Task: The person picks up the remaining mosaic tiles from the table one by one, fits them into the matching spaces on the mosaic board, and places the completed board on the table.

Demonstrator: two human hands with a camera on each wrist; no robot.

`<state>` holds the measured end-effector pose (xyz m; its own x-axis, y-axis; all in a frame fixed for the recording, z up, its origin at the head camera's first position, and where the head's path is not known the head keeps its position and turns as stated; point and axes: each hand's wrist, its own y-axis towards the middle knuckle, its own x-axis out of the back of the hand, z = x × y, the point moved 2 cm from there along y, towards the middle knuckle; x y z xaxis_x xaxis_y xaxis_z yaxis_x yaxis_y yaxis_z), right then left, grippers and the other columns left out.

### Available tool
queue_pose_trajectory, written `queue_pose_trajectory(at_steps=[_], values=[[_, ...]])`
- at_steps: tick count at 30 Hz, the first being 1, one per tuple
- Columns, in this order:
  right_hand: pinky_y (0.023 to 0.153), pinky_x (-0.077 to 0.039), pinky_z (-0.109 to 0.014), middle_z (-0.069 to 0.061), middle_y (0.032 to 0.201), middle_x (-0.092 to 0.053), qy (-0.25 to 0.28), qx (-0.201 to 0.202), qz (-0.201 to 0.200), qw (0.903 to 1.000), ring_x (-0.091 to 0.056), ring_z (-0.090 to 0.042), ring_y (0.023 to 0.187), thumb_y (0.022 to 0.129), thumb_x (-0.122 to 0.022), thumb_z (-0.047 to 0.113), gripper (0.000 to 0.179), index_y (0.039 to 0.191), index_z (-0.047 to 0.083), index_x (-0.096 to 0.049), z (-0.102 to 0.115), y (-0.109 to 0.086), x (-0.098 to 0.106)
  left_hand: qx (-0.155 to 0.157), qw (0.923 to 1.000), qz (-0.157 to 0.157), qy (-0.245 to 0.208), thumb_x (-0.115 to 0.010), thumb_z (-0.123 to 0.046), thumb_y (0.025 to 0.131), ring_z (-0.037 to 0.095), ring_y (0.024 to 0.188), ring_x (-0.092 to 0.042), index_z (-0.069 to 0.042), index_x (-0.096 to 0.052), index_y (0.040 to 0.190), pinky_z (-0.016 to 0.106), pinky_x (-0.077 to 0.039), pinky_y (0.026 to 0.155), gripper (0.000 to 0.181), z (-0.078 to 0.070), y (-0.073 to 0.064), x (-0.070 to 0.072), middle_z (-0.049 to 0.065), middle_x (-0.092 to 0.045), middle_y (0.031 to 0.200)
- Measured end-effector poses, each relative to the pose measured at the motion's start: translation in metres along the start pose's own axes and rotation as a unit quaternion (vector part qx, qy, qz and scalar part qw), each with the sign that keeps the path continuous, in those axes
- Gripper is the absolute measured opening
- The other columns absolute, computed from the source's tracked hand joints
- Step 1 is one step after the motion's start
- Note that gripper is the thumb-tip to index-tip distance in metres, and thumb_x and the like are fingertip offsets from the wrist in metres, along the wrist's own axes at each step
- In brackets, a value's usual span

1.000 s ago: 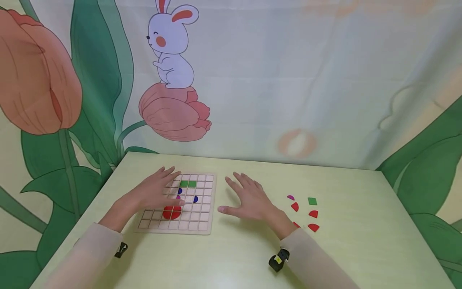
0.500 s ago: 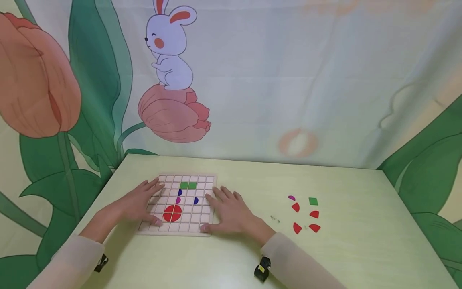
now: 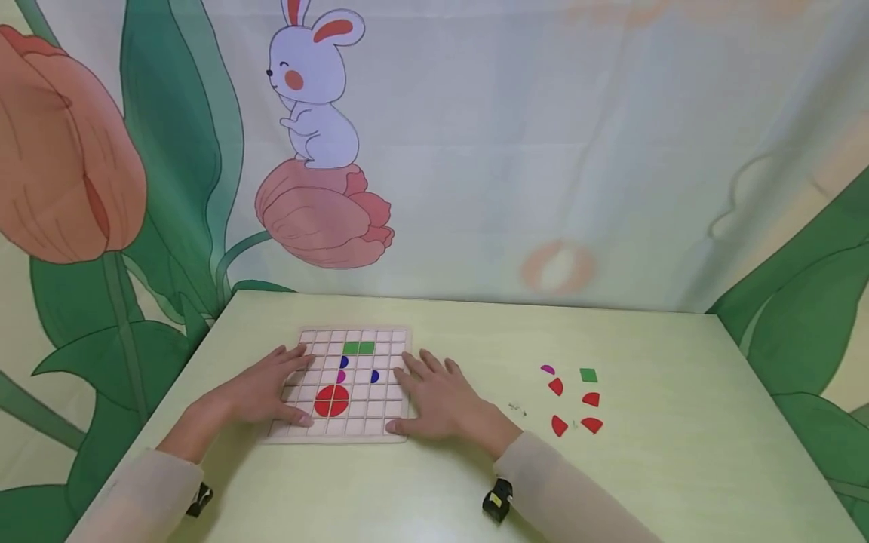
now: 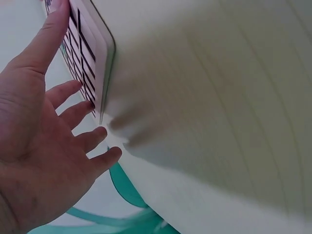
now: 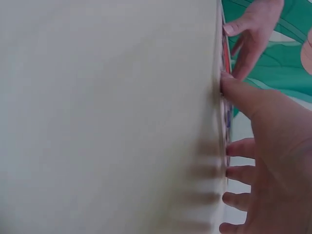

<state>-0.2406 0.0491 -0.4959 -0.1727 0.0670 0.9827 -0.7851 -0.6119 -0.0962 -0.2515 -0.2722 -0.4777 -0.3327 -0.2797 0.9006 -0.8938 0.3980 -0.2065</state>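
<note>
A pale gridded board (image 3: 375, 427) lies on the table between my two hands. My left hand (image 3: 261, 391) spreads its fingers over the board's left side, thumb near the lower left corner. At the right edge, my right hand (image 3: 440, 398) rests with fingers spread, fingertips and thumb right at the rim. Red quarter-circle pieces form a red disc (image 3: 332, 400) on the board. Above it are a magenta half-disc (image 3: 342, 376), a blue half-disc (image 3: 344, 362) and two green squares (image 3: 358, 348). Another blue half-disc (image 3: 375, 375) sits further right.
Loose pieces lie on the table to the right: a magenta half-disc (image 3: 548, 369), a green square (image 3: 588, 375) and several red quarter-circles (image 3: 592, 425). Small dark marks (image 3: 517, 409) show on the tabletop. A printed curtain (image 3: 462, 151) hangs behind the table's far edge.
Both hands came down and outward from above the board to its left and right sides. Since then, the board has shifted slightly right with them. The loose pieces stayed in place.
</note>
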Motion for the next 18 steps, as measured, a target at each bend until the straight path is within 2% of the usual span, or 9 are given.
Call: queue_pose_trajectory(at_steps=[4, 10, 18], values=[[0.126, -0.019, -0.067, -0.006, 0.176, -0.022, -0.002, -0.008, 0.019, 0.9998, -0.013, -0.038, 0.162, 0.094, -0.056, 0.078, 0.099, 0.168, 0.017, -0.032, -0.016, -0.009, 0.005, -0.012, 0.9998, -0.009, 0.016, -0.087, -0.067, 0.074, 0.054, 0.156, -0.017, -0.006, -0.04, 0.163, 0.072, -0.028, 0.12, 0.118, -0.014, 0.008, -0.007, 0.025, -0.027, 0.171], [0.125, -0.016, -0.07, -0.006, 0.175, -0.026, 0.003, -0.013, 0.026, 0.9996, -0.014, -0.039, 0.162, 0.091, -0.064, 0.076, 0.102, 0.166, 0.013, -0.036, -0.043, -0.032, 0.013, -0.029, 0.9987, -0.001, 0.042, -0.082, -0.075, 0.075, 0.048, 0.159, -0.016, -0.011, -0.038, 0.165, 0.067, -0.029, 0.122, 0.119, -0.039, 0.021, -0.021, 0.019, -0.023, 0.174], [0.123, -0.02, -0.072, -0.006, 0.174, -0.03, 0.001, -0.053, 0.023, 0.9983, -0.016, -0.041, 0.161, 0.085, -0.075, 0.073, 0.103, 0.164, 0.015, -0.043, -0.086, -0.069, 0.018, -0.061, 0.9925, 0.019, 0.105, -0.071, -0.08, 0.082, 0.042, 0.161, -0.013, -0.014, -0.031, 0.168, 0.065, -0.026, 0.125, 0.116, -0.092, 0.048, -0.035, 0.014, -0.018, 0.176]])
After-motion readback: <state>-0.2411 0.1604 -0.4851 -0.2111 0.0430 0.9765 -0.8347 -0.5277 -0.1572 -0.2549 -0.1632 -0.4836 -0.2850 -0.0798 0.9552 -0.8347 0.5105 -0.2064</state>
